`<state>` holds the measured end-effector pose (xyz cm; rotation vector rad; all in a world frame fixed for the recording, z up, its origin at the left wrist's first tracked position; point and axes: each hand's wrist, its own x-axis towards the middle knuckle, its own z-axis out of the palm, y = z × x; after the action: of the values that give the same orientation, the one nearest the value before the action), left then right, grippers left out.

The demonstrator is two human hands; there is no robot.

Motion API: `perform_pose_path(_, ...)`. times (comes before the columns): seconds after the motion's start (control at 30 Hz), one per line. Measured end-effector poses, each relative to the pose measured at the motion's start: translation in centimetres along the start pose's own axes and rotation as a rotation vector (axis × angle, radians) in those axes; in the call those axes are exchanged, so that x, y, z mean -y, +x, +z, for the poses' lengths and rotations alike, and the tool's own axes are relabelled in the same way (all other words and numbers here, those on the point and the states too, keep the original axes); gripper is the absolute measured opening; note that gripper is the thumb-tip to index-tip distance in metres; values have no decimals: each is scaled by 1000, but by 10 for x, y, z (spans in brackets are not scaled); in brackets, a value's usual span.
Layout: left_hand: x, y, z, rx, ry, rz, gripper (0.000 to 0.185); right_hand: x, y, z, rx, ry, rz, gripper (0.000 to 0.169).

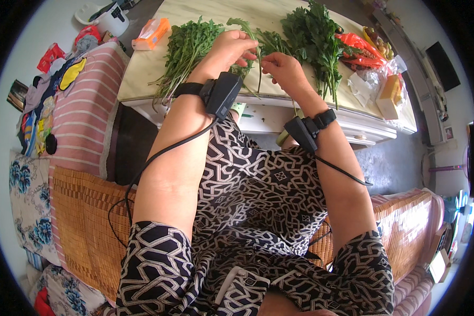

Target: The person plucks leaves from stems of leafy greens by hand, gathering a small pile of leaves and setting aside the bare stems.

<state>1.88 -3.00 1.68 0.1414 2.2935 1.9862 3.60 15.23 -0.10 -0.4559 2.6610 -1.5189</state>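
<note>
Above the table's near side, my left hand (234, 48) grips a single leafy green stalk (260, 73) between thumb and fingers, its leaf end up and its bare stem hanging down. My right hand (285, 73) is just right of that stem with its fingers curled and tips close to it; whether they pinch anything is too small to tell. Left of my left hand lies a wide pile of leafy greens (191, 43) with long stems. A smaller heap of greens (274, 42) rests behind my hands, and a large dark green bunch (314, 37) lies to the right.
All this is on a marble-patterned table (142, 81). An orange tissue pack (152, 33) sits at its left. Toward the right are a red plastic bag (361, 51), clear plastic wrapping (363, 85) and a yellow-and-white box (390, 96). Cables (173, 146) run from devices on both wrists.
</note>
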Motion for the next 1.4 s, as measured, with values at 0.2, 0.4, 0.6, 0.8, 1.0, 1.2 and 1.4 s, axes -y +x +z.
perform_pose_path(0.2, 8, 7, 2, -1, 13, 31, 33, 0, 3, -2, 30, 161, 146, 28)
perform_pose_path(0.4, 7, 7, 1, 12, 16, 26, 32, 3, 0, -4, 50, 281, 113, 25)
perform_pose_path(0.6, 1, -3, 4, 44, 34, -24, 26, 1, 2, -3, -121, 224, 65, 22)
perform_pose_path(0.8, 12, 2, -2, 14, 213, -65, 33, -18, 10, -13, -276, 104, -28, 21)
perform_pose_path(1.0, 17, 9, -12, 23, 594, -123, 37, -25, 12, -24, -359, 145, -7, 20)
perform_pose_path(1.2, 18, 8, -13, 138, 670, -241, 39, -55, 16, -36, -273, -45, 189, 24)
perform_pose_path(1.4, 33, 13, -15, 150, 794, -244, 31, -62, 16, -37, -249, -71, 261, 23)
